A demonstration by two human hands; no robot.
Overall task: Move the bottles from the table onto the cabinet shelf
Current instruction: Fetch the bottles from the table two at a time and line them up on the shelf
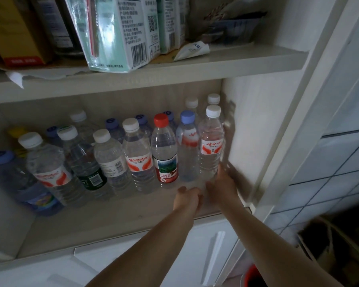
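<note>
At the shelf's (116,220) right end, right hand (223,186) grips the white-capped bottle's (210,146) base; left hand (188,196), seemingly empty, should steady it upright.

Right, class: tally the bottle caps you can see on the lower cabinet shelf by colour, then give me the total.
White caps: 8
Blue caps: 6 (one partly hidden)
Red cap: 1
Yellow cap: 1
Total: 16
</note>
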